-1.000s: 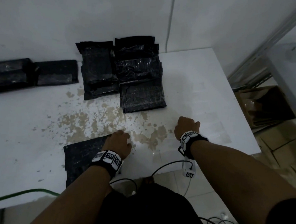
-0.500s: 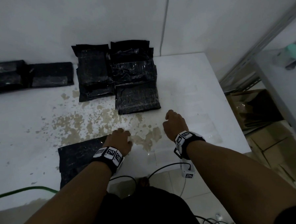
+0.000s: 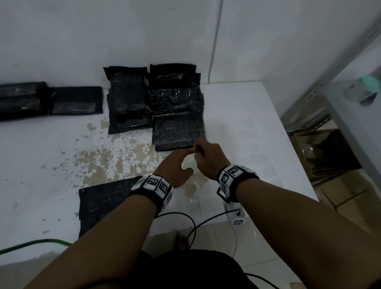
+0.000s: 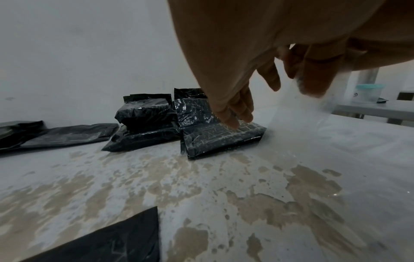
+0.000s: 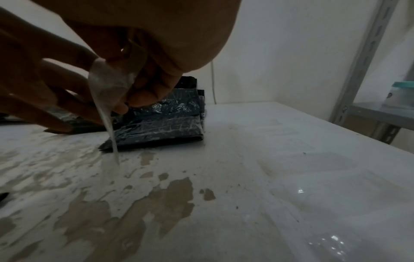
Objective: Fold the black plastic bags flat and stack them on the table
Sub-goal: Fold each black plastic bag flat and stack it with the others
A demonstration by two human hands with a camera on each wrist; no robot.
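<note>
White walls and a white table with its coating worn to brown patches were recorded from the head camera. Both hands, which a second earlier had rested low near the table's front edge, had been raised and brought together over the middle. The right hand was seen pinched on a strip of clear tape; the left hand was spread, fingers loosely apart. One flat black bag was left unfolded at the near edge, so another bundle was judged to be in preparation. Folded bags, glossy and creased, were stacked against the wall.

From the left wrist, the left hand's fingers were shown extended, holding nothing, above the nearest taped bundle. The tape appeared as a thin translucent film.

From the right wrist, the tape was seen gripped between thumb and fingertips, stretched down to the scuffed tabletop.
</note>
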